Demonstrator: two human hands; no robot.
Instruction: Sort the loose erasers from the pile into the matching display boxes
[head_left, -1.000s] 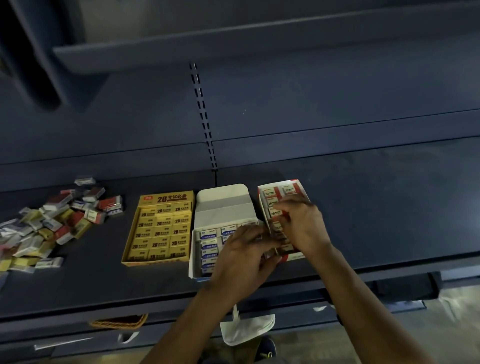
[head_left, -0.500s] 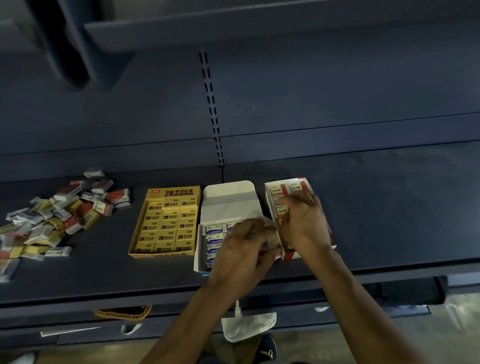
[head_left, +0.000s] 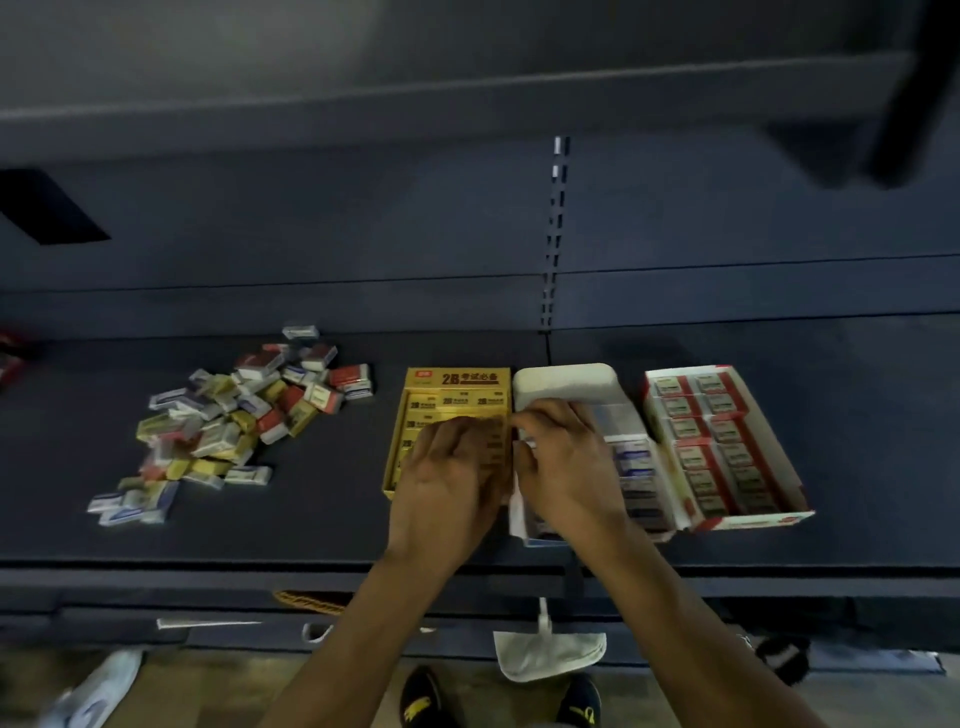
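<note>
Dark shelf (head_left: 322, 525) with three display boxes side by side. The pile of loose erasers (head_left: 234, 421) lies at the left, well apart from the yellow box (head_left: 452, 378). The left hand (head_left: 452, 483) rests with fingers spread nearly flat on the yellow box's rows. The right hand (head_left: 566, 467) curls at the left wall of the white box (head_left: 566, 382); whether it holds anything cannot be told. The red box (head_left: 753, 519) stands at the right, filled with erasers.

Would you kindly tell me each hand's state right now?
Left hand: open, fingers resting on the yellow cardboard display box.
Right hand: curled over the white cardboard display box; cannot tell.
</note>
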